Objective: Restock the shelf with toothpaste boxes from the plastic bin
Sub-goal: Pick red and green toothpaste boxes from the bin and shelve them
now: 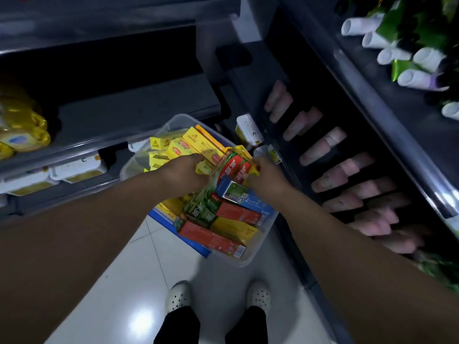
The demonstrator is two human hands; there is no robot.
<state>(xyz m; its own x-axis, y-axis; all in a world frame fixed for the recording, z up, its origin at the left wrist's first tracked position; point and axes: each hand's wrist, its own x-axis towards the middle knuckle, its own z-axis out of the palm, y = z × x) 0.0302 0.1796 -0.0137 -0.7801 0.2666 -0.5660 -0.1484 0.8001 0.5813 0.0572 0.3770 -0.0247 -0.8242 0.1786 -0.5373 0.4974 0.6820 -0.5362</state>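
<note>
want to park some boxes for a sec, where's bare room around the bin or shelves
Free: the grey left shelf board right of the yellow packs, and the floor tiles between bin and shoes. Crowded: the bin, full of toothpaste boxes with left hand and right hand in it; the right shelf, lined with pink tubes.

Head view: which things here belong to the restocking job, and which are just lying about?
Job: plastic bin, toothpaste boxes, left hand, right hand, shelf.
Lying about: pink tubes, white-capped bottles, yellow packs.
</note>
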